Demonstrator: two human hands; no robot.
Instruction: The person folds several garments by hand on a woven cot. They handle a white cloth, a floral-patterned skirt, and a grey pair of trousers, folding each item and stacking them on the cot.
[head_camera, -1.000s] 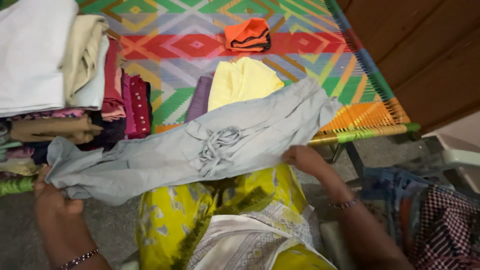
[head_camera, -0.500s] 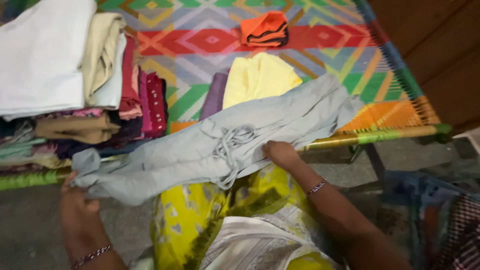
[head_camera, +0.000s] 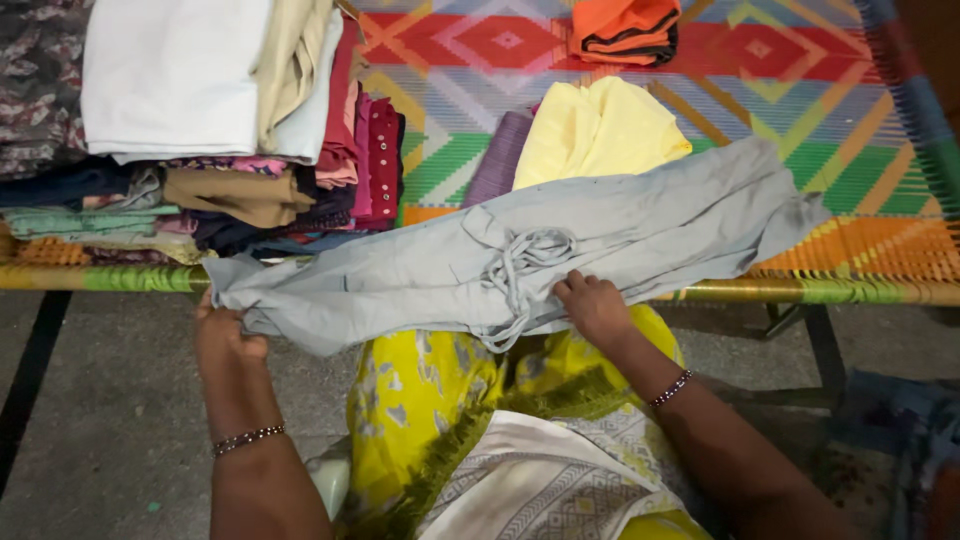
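Bright woven cot carries the grey trousers across its front rail, left hand pinching one end, right hand closed on the waist beside the drawstring, so loosened grip might drop them floorward.

No packages, labels, signs or screens are in view.

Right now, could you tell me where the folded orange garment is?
In the head view, the folded orange garment lies at the top, right of centre, on the colourful woven cot, just beyond the yellow cloth.
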